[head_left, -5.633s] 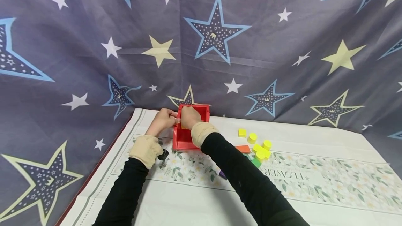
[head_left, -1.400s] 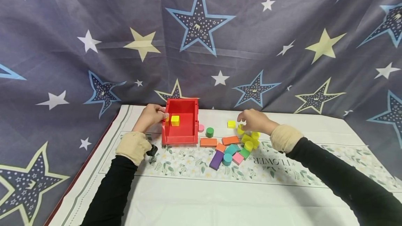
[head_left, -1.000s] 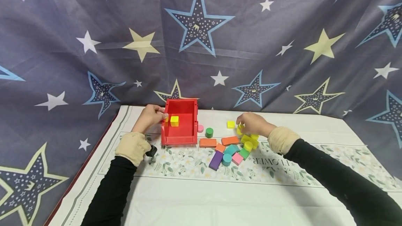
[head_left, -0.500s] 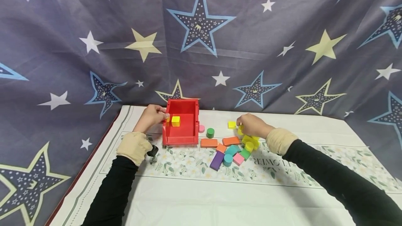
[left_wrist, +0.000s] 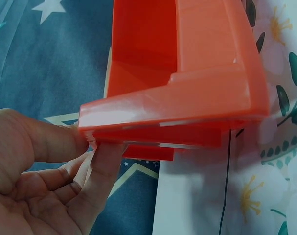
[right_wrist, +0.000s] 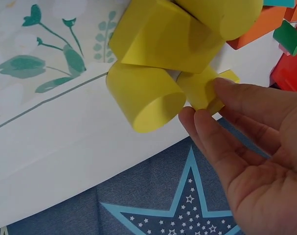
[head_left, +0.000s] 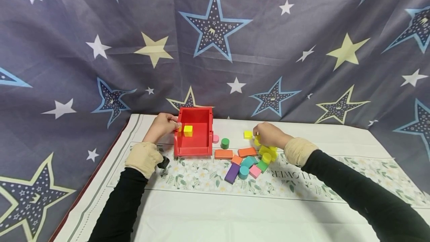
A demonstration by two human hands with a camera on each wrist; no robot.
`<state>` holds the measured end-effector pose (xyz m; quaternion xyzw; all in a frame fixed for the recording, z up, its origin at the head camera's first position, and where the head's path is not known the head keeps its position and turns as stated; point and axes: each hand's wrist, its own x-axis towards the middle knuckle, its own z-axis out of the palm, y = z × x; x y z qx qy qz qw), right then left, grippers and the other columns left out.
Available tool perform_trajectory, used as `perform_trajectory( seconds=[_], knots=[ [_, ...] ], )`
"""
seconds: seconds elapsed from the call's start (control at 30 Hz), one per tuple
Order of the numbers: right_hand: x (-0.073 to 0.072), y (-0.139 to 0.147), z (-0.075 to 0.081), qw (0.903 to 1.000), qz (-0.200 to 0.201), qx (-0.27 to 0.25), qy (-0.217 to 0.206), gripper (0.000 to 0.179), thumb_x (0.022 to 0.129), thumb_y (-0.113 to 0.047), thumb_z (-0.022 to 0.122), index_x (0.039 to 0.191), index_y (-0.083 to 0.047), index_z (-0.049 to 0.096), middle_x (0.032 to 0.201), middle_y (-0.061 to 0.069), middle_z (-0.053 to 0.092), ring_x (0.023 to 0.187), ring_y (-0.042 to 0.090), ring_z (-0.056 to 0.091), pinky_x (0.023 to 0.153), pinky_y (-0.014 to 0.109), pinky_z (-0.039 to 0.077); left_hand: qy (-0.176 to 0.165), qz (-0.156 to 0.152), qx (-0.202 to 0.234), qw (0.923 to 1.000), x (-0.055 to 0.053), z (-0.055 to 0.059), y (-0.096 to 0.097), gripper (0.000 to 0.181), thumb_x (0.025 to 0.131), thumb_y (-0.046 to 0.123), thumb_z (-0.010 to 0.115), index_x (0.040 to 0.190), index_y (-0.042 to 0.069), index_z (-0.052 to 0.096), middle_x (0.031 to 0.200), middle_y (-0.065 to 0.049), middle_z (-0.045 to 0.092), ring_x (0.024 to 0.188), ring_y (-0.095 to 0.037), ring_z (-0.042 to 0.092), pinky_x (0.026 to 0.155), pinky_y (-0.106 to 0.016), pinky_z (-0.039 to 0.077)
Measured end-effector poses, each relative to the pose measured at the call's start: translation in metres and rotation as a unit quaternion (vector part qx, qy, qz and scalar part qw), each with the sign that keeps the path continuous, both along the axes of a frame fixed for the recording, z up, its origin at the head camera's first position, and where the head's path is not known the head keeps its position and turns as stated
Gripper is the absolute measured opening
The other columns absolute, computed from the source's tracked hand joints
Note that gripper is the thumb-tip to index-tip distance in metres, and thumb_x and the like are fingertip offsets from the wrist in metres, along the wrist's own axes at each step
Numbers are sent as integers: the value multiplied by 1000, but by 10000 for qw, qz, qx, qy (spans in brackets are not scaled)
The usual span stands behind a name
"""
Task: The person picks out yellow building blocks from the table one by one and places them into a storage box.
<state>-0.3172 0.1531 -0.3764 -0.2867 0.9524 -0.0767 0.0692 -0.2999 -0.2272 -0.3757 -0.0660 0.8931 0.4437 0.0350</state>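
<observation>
With our left hand [head_left: 162, 126] we pinch the wall of the glossy red open box [head_left: 193, 151], where a yellow cubic block [head_left: 188, 131] lies. With our right hand [head_left: 271, 134] we pinch a yellow cylindrical block [right_wrist: 199, 91], near other yellow blocks [right_wrist: 163, 44] on the white floral-printed cloth [head_left: 201, 214].

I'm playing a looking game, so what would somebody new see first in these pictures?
Probably the huge starry cloth filling the back of the head view. Next, perhaps, the bright red box a little left of the middle, with a yellow cube inside. To its right lie colourful blocks, where the fingers of the right hand pinch a yellow cylinder.
</observation>
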Motion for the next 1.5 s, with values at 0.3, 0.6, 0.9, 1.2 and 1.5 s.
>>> perform_trajectory(
  seconds=[0.3, 0.6, 0.9, 1.2, 1.5],
  knots=[
    [0, -2, 1, 9999, -65, 33, -85, 26, 81, 8, 72, 106, 3, 76, 104, 17, 76, 92, 27, 69, 90, 44, 58, -46, 29, -4, 10000, 0, 1, 0, 35, 97, 16, 67, 122, -9, 65, 121, -26, 66, 92, -27, 70, 96, -49, 56],
    [-5, 1, 10, 9999, -14, -96, -64, 26, 80, 9, 70, 105, 4, 76, 103, 18, 76, 91, 29, 71, 85, 42, 60, -133, 69, 48, 9999, 0, 0, 1, 36, 98, 15, 67, 125, -8, 64, 121, -26, 66, 94, -29, 70, 97, -48, 56],
    [-10, -1, 36, 9993, 225, -96, 299, 26, 78, 12, 69, 103, 6, 76, 103, 20, 76, 99, 36, 72, 87, 45, 60, -157, 66, 104, 9998, 1, 1, 2, 36, 98, 15, 66, 125, -8, 63, 126, -26, 64, 99, -32, 69, 99, -49, 56],
    [-12, -17, 74, 9972, 387, -193, 611, 25, 77, 13, 71, 101, 8, 75, 101, 22, 75, 96, 36, 72, 88, 45, 60, -81, 65, 144, 9998, 1, 1, 1, 36, 98, 15, 67, 125, -9, 63, 124, -27, 65, 96, -31, 70, 98, -49, 56],
    [-16, -35, 104, 9968, 347, -178, 696, 27, 78, 14, 73, 105, 9, 73, 105, 24, 74, 99, 37, 72, 88, 44, 60, -119, 112, 138, 9998, 1, 1, 2, 37, 98, 15, 67, 125, -9, 63, 118, -26, 66, 93, -29, 70, 97, -48, 57]
  ],
)
